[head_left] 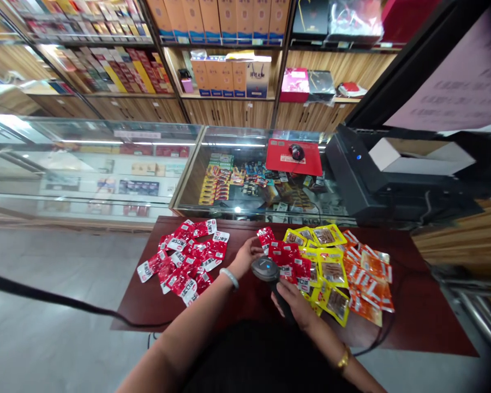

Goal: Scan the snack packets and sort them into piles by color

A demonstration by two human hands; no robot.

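My right hand (295, 303) grips the handle of a black barcode scanner (267, 269), its head aimed down at the table. My left hand (246, 255) pinches a small red snack packet (265, 238) just beyond the scanner head. To the left lies a heap of red snack packets (185, 260). To the right lie more red packets (291, 266), a group of yellow packets (326, 262) and a group of orange packets (367, 278), all on a dark red table (425, 322).
A glass display counter (245, 174) runs behind the table, with a red mouse pad and a mouse (296, 152) on top. A black printer (376, 174) stands at the right. Shelves of boxed goods (225, 71) fill the back wall. A black cable (57, 297) crosses the floor at left.
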